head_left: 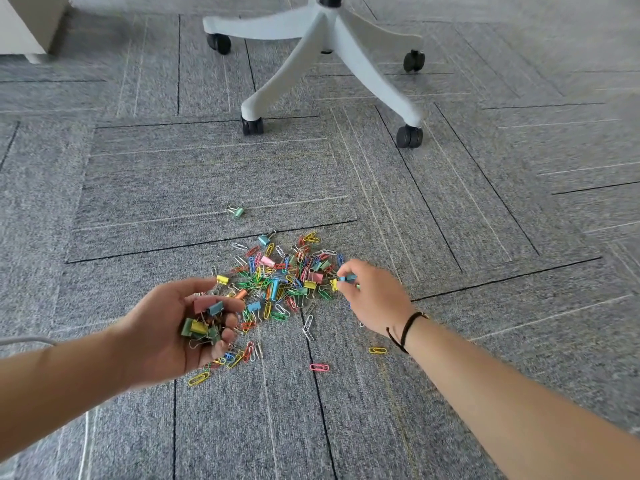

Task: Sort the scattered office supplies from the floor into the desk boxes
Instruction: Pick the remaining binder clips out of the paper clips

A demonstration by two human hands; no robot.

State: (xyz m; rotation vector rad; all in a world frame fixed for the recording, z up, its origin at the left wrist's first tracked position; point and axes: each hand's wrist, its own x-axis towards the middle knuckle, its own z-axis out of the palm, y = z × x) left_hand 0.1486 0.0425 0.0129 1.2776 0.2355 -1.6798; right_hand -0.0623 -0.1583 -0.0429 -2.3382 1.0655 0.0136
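1. Clearly the picking is under way: the left hand (180,327) is cupped palm-up, near and left of the heap, fingers curled round a clutch of pastel metal binder clips (204,323).
2. The right hand (372,292) pinches a small blue binder clip (348,278) at the right edge of the mixed pile of coloured binder clips and wire paper clips (280,282) on the grey carpet tiles (207,174).
3. To do this well, I'd judge it should lift clips singly so that no paper clips tangle along, then drop each into the cupped palm.
4. One mint-green binder clip (238,212) lies apart, farther off; a pink wire paper clip (319,367) lies nearer.
5. A white five-legged chair base on black castors (325,53) stands far beyond the pile; the desk boxes are out of sight.
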